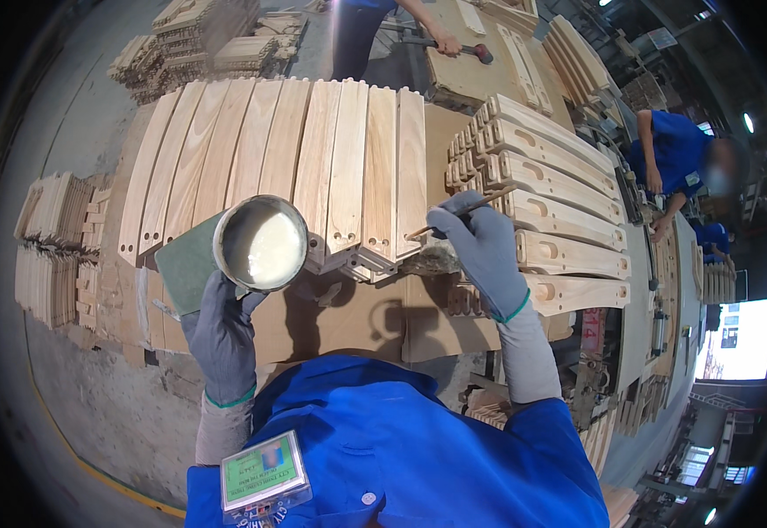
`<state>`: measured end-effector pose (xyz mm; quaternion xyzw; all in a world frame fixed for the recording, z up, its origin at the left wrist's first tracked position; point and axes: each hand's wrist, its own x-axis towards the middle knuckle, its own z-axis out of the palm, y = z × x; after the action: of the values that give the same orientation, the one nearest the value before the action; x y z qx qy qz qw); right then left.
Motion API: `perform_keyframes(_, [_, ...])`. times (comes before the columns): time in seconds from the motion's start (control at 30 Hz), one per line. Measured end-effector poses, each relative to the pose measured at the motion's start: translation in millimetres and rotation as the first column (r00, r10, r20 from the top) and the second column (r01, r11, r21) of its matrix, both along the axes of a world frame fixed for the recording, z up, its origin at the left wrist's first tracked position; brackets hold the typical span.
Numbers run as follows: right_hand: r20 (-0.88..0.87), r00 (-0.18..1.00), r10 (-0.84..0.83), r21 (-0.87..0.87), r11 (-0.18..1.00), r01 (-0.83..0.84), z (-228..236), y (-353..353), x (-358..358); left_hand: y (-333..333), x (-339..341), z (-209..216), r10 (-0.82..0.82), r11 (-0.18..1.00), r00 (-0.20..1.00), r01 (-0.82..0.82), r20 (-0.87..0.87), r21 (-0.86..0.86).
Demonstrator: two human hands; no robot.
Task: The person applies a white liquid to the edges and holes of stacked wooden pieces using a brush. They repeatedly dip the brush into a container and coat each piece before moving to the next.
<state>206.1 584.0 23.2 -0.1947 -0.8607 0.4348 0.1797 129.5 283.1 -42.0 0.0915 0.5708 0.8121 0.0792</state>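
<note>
My left hand (pixel 220 339), in a grey glove, is closed around a round can with a green-grey side (pixel 188 264). Cream-white liquid (pixel 273 251) lies inside, and the mouth faces up toward me. My right hand (pixel 484 251), gloved too, pinches a thin wooden stick (pixel 425 231). The stick's left tip is at the near end of the rightmost board in a row of pale wooden boards (pixel 308 132); whether it touches cannot be made out. Small round holes show in the near ends of several boards. Right of my right hand lie stacked curved slats (pixel 568 211) with oval slots.
Brown cardboard (pixel 339 330) covers the bench under the boards. Wood piles stand at the left (pixel 53 246) and far left (pixel 194 40). Across the bench a person's hand (pixel 443 40) is near a hammer (pixel 482 55). Another person in blue (pixel 669 145) works at the right.
</note>
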Motion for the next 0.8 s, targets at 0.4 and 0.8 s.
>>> perform_keyframes(0.4, [0.054,0.998,0.012,-0.107,0.994,-0.006,-1,-1,-7,3,0,2,0.033,0.999,0.997,-0.035,-0.069,-0.034])
perform_keyframes(0.8, [-0.023,0.997,-0.075,-0.080,0.994,0.072,-2,8,1,-5,2,-4,0.068,0.997,0.996,-0.066,0.058,-0.040])
